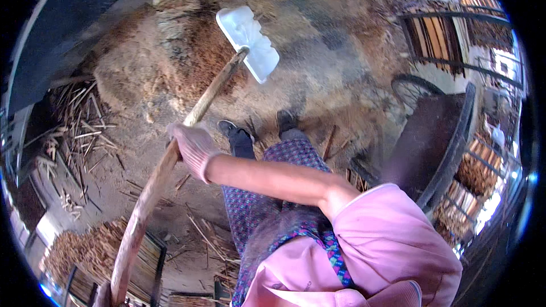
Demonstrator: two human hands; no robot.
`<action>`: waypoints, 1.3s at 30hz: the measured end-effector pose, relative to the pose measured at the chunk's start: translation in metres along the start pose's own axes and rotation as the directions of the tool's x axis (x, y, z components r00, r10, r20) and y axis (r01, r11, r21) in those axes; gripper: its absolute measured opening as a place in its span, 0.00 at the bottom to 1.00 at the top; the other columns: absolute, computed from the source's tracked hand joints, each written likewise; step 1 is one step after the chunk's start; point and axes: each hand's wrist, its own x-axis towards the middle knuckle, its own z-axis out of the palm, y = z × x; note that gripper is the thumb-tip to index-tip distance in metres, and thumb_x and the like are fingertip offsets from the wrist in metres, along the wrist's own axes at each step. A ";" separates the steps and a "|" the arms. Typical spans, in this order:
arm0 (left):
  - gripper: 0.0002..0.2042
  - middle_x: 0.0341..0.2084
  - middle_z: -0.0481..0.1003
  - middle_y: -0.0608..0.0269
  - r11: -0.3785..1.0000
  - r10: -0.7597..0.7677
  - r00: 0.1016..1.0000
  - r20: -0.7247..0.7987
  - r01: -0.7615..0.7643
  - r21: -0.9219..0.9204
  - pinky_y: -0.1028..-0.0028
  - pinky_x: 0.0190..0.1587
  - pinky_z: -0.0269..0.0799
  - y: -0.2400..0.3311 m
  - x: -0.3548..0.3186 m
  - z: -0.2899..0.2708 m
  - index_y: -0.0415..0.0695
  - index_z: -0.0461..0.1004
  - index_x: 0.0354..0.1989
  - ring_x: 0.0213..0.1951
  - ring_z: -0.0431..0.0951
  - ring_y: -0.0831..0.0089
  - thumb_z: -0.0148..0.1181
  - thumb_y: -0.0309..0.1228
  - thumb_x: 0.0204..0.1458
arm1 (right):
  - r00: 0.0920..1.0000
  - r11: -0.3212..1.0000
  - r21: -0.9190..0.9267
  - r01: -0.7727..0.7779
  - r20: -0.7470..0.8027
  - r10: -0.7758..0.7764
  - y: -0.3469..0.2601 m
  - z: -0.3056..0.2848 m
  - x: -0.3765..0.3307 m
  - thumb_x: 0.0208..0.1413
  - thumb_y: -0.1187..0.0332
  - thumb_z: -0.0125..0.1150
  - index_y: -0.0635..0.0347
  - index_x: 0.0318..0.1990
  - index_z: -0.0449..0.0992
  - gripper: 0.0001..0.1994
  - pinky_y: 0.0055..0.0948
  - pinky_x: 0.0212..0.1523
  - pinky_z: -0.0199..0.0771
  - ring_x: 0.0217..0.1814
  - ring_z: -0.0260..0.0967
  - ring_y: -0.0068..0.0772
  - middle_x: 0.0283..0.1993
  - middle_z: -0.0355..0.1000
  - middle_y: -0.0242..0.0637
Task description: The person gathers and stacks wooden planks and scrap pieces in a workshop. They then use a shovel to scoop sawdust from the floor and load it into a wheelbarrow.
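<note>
My right hand (195, 149), in a pale pink knitted glove, is closed round the long wooden handle of a shovel (147, 204). Its white blade (247, 42), with a jagged edge on one side, is above the floor or touching it; I cannot tell which. Beneath and left of the blade spreads a heap of brown sawdust (136, 77). The handle runs down to the lower left edge of the view, where a small brown shape lies beside it, too unclear to name. My left hand does not show.
Thin wood sticks (85, 131) litter the floor at left. A rack of stacked sticks (94, 253) stands at lower left. On the right are a dark cart (424, 136) with a spoked wheel (415, 92) and racks of wood strips (435, 37). A dark slanted panel (57, 28) fills the upper left.
</note>
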 end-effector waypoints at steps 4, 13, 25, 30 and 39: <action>0.25 0.46 0.82 0.56 0.954 -0.142 0.989 0.038 0.147 -0.261 0.75 0.45 0.76 -0.085 -0.079 0.062 0.36 0.75 0.61 0.44 0.80 0.72 0.64 0.13 0.51 | 0.932 0.955 0.177 -0.237 0.318 0.172 0.030 -0.067 -0.033 0.61 0.66 0.65 0.60 0.40 0.72 0.09 0.39 0.44 0.80 0.38 0.74 0.35 0.35 0.72 0.36; 0.20 0.31 0.82 0.50 0.964 -0.159 0.934 0.320 0.077 0.256 0.60 0.40 0.78 -0.075 -0.108 0.331 0.45 0.80 0.50 0.36 0.84 0.55 0.67 0.32 0.47 | 0.853 0.847 0.315 -0.429 -0.168 0.494 0.143 -0.345 0.074 0.58 0.58 0.70 0.56 0.35 0.69 0.15 0.48 0.37 0.77 0.29 0.67 0.40 0.28 0.66 0.36; 0.15 0.31 0.82 0.47 0.896 -0.440 0.732 0.521 0.400 0.195 0.56 0.38 0.78 -0.171 -0.200 0.452 0.48 0.80 0.46 0.35 0.83 0.49 0.64 0.39 0.51 | 0.746 0.856 0.172 -0.488 -0.426 0.511 0.375 -0.412 0.021 0.59 0.68 0.62 0.58 0.38 0.76 0.05 0.51 0.26 0.77 0.28 0.73 0.46 0.29 0.72 0.41; 0.16 0.29 0.81 0.47 0.812 -0.563 0.610 0.557 0.534 0.236 0.57 0.37 0.78 -0.157 -0.184 0.507 0.45 0.80 0.44 0.33 0.83 0.50 0.64 0.37 0.48 | 0.886 0.683 -0.576 -0.450 -0.193 0.422 0.450 -0.388 -0.007 0.59 0.69 0.61 0.61 0.40 0.81 0.07 0.40 0.38 0.78 0.33 0.75 0.41 0.35 0.78 0.43; 0.16 0.25 0.80 0.47 0.804 -0.469 0.644 0.605 0.594 -0.009 0.58 0.34 0.77 -0.103 -0.095 0.640 0.39 0.80 0.41 0.31 0.84 0.52 0.65 0.34 0.44 | 0.927 0.738 -0.562 -0.374 -0.251 0.279 0.268 -0.358 0.232 0.59 0.63 0.54 0.60 0.30 0.72 0.10 0.48 0.22 0.78 0.20 0.71 0.45 0.23 0.69 0.43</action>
